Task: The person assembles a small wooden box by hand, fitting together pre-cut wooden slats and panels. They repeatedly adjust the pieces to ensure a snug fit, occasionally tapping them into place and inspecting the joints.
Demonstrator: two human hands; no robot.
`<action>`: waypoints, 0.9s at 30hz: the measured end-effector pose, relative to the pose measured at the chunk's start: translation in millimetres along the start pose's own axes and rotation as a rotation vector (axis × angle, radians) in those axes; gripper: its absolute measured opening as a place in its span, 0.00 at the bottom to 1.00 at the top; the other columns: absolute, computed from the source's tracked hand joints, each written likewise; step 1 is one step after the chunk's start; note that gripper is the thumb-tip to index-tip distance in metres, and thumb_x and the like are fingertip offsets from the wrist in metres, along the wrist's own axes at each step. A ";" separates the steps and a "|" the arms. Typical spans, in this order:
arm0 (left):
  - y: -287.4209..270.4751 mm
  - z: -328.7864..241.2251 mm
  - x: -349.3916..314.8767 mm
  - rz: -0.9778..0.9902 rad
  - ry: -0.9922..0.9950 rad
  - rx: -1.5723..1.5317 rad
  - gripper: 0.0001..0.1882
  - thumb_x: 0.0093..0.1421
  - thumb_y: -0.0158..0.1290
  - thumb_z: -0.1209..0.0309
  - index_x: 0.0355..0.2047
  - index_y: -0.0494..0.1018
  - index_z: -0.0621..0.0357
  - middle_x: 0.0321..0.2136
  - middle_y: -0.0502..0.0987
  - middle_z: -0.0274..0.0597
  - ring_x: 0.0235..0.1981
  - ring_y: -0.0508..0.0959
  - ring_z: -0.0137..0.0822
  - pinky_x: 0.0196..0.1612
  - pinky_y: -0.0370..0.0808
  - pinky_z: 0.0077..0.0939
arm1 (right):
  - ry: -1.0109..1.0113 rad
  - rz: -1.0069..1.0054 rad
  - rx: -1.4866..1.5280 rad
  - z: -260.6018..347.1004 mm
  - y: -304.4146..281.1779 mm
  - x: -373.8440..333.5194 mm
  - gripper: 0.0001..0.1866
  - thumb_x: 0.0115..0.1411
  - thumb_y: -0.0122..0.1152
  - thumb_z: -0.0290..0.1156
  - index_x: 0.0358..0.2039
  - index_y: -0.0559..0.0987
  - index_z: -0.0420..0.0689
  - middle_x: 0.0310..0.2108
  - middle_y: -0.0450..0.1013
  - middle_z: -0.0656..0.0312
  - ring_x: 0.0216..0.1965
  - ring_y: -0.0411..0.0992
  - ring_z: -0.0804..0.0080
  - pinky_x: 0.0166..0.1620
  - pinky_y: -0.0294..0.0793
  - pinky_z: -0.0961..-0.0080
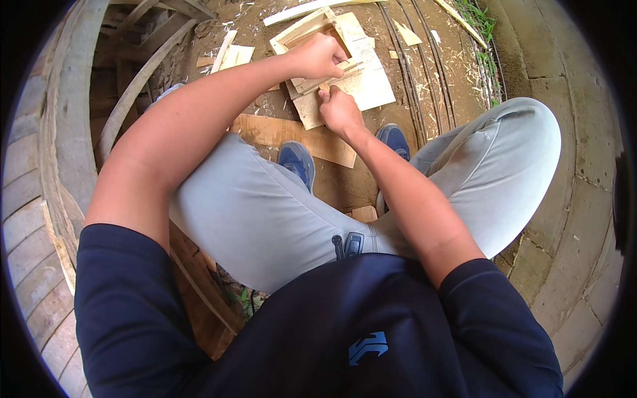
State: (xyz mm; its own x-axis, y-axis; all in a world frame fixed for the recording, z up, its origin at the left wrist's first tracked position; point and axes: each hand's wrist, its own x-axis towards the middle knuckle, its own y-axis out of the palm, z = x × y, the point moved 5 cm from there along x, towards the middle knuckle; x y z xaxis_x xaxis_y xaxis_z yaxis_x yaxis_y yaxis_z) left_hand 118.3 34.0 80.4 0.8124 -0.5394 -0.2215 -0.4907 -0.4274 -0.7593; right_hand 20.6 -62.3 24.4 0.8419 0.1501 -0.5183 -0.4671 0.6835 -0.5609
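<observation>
Two legs in grey trousers [245, 205] spread wide across the view, the knees bent outward over bare brown earth [259, 33]. Between and beyond them, a darker brown plank [265, 131] lies flat, close to a left blue shoe [297, 161] and a right blue shoe [395, 139]. Past the plank is a broad pale board [376, 86], and on it sits an open-topped wooden box [302, 26], turned at an angle, with both hands at its near side. The left hand [320, 56] is closed into a loose fist over that near side; whether it pinches anything is hidden. The right hand [342, 111], nearer the body, is curled, its thumb and forefinger brought together at the near edge of the woodwork; I cannot tell what they pinch. Pale wood shavings [464, 69] dot the earth to the right.
</observation>
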 end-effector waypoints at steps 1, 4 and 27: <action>-1.6 -1.5 -0.3 0.008 -0.002 -0.002 0.20 0.49 0.64 0.68 0.43 0.83 0.65 0.33 0.84 0.56 0.33 0.84 0.44 0.40 0.80 0.33 | 0.015 -0.018 -0.035 2.6 -1.9 -3.0 0.22 0.72 0.46 0.43 0.49 0.78 0.37 0.44 0.78 0.36 0.51 0.76 0.41 0.55 0.72 0.50; -5.8 -4.3 -1.7 0.016 -0.042 0.001 0.20 0.48 0.64 0.68 0.42 0.83 0.63 0.31 0.84 0.55 0.30 0.83 0.41 0.37 0.79 0.31 | 0.019 -0.064 -0.076 6.8 -5.0 -7.4 0.20 0.71 0.47 0.42 0.48 0.79 0.39 0.43 0.79 0.38 0.50 0.76 0.42 0.54 0.73 0.51; -13.5 4.8 -10.9 -0.128 -0.053 -0.002 0.25 0.48 0.66 0.65 0.47 0.82 0.63 0.38 0.85 0.53 0.40 0.85 0.43 0.47 0.81 0.32 | 0.002 -0.044 0.124 -1.9 1.8 5.9 0.22 0.71 0.46 0.42 0.48 0.77 0.34 0.45 0.77 0.34 0.52 0.74 0.39 0.56 0.71 0.50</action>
State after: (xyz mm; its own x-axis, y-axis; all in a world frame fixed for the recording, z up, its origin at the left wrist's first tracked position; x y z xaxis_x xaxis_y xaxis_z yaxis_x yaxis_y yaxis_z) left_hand 117.6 49.1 90.1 0.8839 -0.4414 -0.1544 -0.3824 -0.4923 -0.7819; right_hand 24.2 -61.6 19.0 0.8602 0.1165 -0.4965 -0.3927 0.7725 -0.4990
